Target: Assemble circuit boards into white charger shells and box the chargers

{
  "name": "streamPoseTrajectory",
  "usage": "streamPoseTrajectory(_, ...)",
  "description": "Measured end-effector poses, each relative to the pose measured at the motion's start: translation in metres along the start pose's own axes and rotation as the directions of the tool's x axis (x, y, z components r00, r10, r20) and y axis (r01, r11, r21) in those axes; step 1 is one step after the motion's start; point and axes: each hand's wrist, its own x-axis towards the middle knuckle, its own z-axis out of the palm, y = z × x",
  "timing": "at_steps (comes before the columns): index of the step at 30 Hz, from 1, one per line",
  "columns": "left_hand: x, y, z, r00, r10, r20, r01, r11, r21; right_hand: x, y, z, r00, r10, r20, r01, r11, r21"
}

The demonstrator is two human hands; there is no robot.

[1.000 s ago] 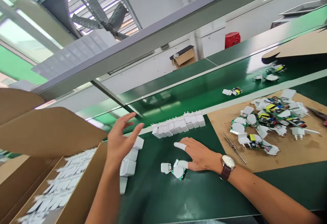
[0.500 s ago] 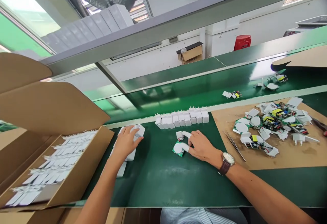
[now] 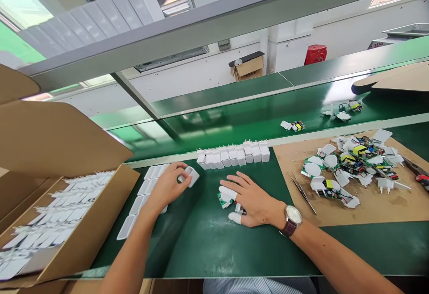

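Note:
My left hand (image 3: 171,182) pinches a white plastic case (image 3: 191,176) between thumb and fingers, just right of several white cases (image 3: 136,205) laid in rows on the green table (image 3: 201,231). My right hand (image 3: 253,199) is spread, palm down, over a small green circuit board (image 3: 225,198) and a white part that its fingers partly hide. White covers sit on two of its fingertips. Behind both hands stands a row of white plug housings (image 3: 233,155) with pins pointing up.
An open cardboard box (image 3: 90,227) of white parts stands at the left. On brown paper (image 3: 278,151) at the right lie a heap of circuit boards with white casings (image 3: 355,157), tweezers (image 3: 303,194) and pliers (image 3: 415,172). A metal rail crosses above.
My left hand has lifted a white case off the group and moved it right. My right hand has opened from its pinch and spread over the circuit board. The view has shifted slightly.

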Motion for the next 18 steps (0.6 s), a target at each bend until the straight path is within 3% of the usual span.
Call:
streamPoseTrajectory(3,-0.010,0.026,0.005,0.988,0.145,0.058,-0.127,0.961,-0.247,0.002,-0.003,0.009,0.998,0.015,0.055,-0.014,1.000,-0.025)
streamPoseTrajectory(6,-0.011,0.049,0.017,0.975,0.216,0.058,-0.186,0.925,-0.332,0.003,-0.003,0.011,0.995,0.060,0.081,-0.056,0.997,-0.053)
streamPoseTrajectory(9,-0.006,0.061,0.033,0.971,0.240,0.014,-0.217,0.900,-0.378,0.003,0.001,0.005,0.985,0.173,0.018,-0.173,0.985,-0.004)
streamPoseTrajectory(12,-0.002,0.067,0.047,0.968,0.250,-0.029,-0.237,0.864,-0.444,0.002,0.008,-0.003,0.901,0.430,-0.059,-0.406,0.882,0.239)
streamPoseTrajectory(15,-0.004,0.074,0.059,0.963,0.265,-0.041,-0.245,0.811,-0.531,0.001,0.016,-0.007,0.790,0.613,-0.017,-0.546,0.716,0.435)
streamPoseTrajectory(18,-0.010,0.080,0.070,0.962,0.263,-0.071,-0.251,0.756,-0.604,-0.002,0.023,-0.005,0.813,0.569,-0.124,-0.529,0.810,0.252)
